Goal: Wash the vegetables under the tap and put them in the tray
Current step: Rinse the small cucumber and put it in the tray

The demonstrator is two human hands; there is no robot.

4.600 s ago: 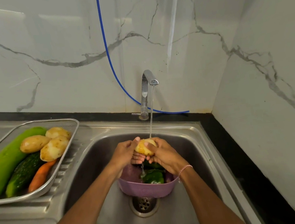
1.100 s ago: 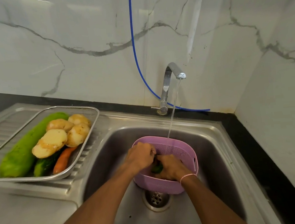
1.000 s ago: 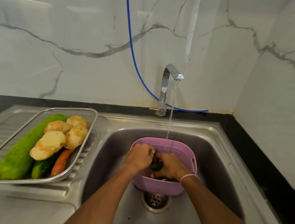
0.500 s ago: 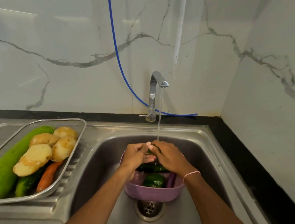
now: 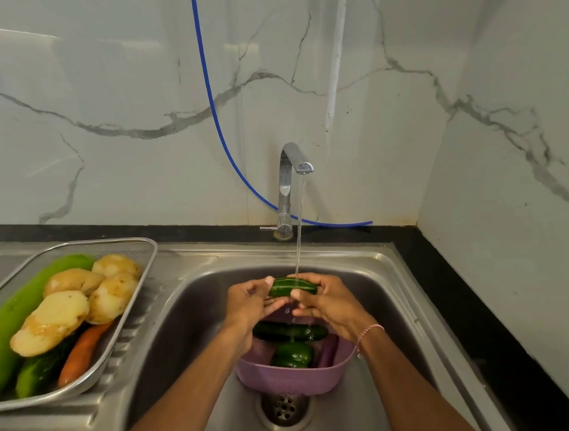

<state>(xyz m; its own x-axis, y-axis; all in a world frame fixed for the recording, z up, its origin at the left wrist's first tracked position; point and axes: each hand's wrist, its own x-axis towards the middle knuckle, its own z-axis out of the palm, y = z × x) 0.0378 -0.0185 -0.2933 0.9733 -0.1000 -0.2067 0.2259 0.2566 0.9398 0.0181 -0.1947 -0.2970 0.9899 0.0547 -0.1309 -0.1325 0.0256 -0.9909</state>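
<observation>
Grips (image 5: 248,306) (image 5: 330,302) hold cucumber (image 5: 292,286), steel sink (image 5: 189,326), marble walls (image 5: 110,93)

The pink basket (image 5: 290,381) fills the middle of the sink basin (image 5: 189,326), with bare steel showing to its left and right. The left hand (image 5: 249,304) and right hand (image 5: 330,302), gripping a small cucumber (image 5: 292,286), hang directly over the basket and block the way down into it. The tap (image 5: 288,180) and its stream (image 5: 298,238) overhang the basin's rear. On the left, the tray (image 5: 155,252) is heaped with potatoes (image 5: 77,302); only its far edge shows bare mesh. The side wall (image 5: 518,229) closes off the right
</observation>
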